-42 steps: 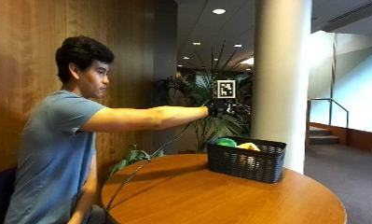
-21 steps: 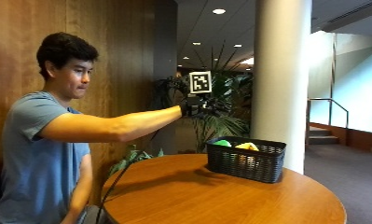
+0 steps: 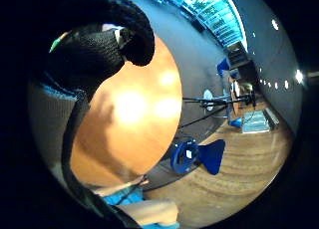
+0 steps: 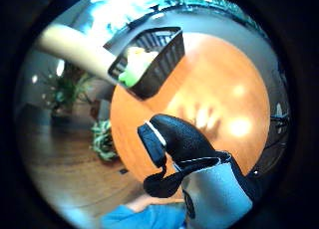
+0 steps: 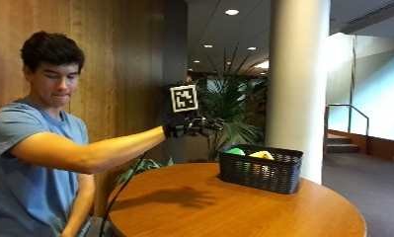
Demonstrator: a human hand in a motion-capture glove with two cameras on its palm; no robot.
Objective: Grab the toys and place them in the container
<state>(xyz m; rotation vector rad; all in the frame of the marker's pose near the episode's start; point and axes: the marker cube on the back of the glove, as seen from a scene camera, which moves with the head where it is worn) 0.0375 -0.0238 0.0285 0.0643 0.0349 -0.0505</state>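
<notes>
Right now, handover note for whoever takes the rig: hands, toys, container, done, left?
Right hand: raised above the round wooden table, short of the container, holding nothing.
Black basket: on the table's far side, with a green toy and a yellow toy inside.
Done: those two toys are in.
Left: no loose toys visible on the tabletop; check outside the views before closing out.

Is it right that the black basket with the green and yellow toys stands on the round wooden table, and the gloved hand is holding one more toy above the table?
Not quite. The right hand holds nothing: the outside view and the thumb side palm view show no toy in it. The rest is right: the black basket, with the green toy and the yellow toy inside, stands on the round wooden table.
</notes>
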